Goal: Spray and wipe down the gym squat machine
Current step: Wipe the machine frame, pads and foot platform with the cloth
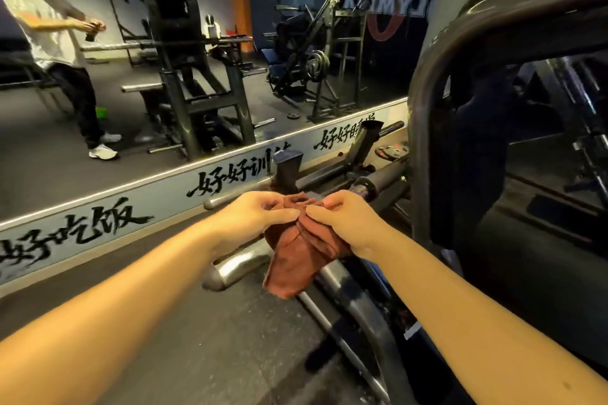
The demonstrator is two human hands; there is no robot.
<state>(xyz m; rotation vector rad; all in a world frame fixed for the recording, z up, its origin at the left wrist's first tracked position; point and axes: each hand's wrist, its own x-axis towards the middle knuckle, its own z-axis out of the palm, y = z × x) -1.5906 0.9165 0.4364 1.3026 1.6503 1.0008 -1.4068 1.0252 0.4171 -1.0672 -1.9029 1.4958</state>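
Rust-brown cloth (302, 250), bunched and hanging, sat between your two hands in front of you. Your left hand (260, 210) pinched its upper edge with curled fingers, and your right hand (345, 220) pinched the same edge just beside it, the thumbs nearly touching. Neither hand was free.

The dark grey tubular steel frame of the squat machine (427, 82) stood to your right and slightly ahead. Its nearest upright rose just beyond your right hand before bending over towards the right edge of view, so the tube's long axis ran roughly vertical there. A black padded rest (477, 148) lay behind it. Your right hand was plainly the nearer one; the cloth lay between your left hand and the frame.

I judged the wipe would go best from the right hand, travelling along the tube rather than across it. A chrome-finished round bar (237, 268) ran low beneath the cloth, apart from it.
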